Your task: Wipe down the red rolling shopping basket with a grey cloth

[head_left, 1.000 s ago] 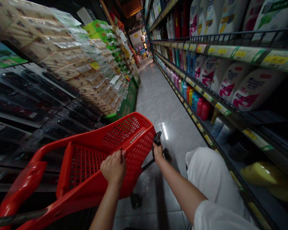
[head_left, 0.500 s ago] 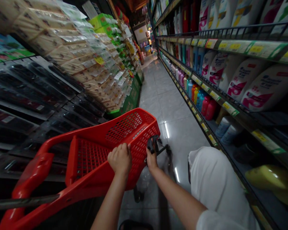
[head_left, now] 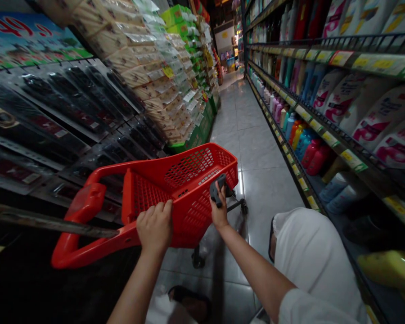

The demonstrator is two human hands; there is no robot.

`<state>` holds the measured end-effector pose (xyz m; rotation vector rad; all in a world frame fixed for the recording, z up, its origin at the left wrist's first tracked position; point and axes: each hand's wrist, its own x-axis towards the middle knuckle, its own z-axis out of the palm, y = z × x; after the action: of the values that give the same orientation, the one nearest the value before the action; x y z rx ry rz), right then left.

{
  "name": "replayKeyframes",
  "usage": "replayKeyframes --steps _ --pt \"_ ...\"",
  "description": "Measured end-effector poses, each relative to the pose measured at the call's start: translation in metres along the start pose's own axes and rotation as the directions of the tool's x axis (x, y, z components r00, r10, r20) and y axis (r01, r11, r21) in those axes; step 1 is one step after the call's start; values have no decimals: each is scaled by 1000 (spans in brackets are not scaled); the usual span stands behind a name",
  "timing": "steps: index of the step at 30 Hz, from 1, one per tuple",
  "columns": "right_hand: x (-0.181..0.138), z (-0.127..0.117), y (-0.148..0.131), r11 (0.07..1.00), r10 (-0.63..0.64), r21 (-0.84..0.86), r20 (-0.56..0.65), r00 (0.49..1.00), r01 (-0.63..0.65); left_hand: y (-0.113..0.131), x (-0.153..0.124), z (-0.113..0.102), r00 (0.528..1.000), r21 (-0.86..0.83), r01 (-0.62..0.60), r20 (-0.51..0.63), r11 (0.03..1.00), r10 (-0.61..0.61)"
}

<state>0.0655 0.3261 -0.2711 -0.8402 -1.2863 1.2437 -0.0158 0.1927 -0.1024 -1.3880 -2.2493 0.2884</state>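
A red plastic shopping cart (head_left: 185,225) stands in front of me, its basket opening upward and its handle at the left. My left hand (head_left: 155,227) is closed over the near rim of the basket, fingers curled over the edge. My right hand (head_left: 219,213) is closed around a small dark grey object with rounded ends (head_left: 217,189), close beside the basket's near wall towards the front. What kind of object this is, I cannot make out. Inside the part of the basket that shows, I see only red mesh walls and floor.
Shelves (head_left: 324,118) of shampoo and other bottles run close along my right. At left hang packaged dark items (head_left: 74,99), with stacked beige packs (head_left: 135,58) beyond. A grey tiled aisle floor (head_left: 253,135) leads ahead. A worn pole (head_left: 54,223) crosses near the cart handle.
My view has turned left, so cart and shelves sit farther right. My left hand is farther back along the rim, and the dark object in my right hand has come up near the rim.
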Motion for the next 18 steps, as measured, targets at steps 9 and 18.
replayKeyframes --steps 9,18 --pt "19 9 -2 1000 -14 -17 -52 999 14 12 12 10 996 -43 54 -71 998 -57" --pt "14 0 -12 974 -126 -171 148 981 151 24 19 18 991 -73 94 -93 993 -101"
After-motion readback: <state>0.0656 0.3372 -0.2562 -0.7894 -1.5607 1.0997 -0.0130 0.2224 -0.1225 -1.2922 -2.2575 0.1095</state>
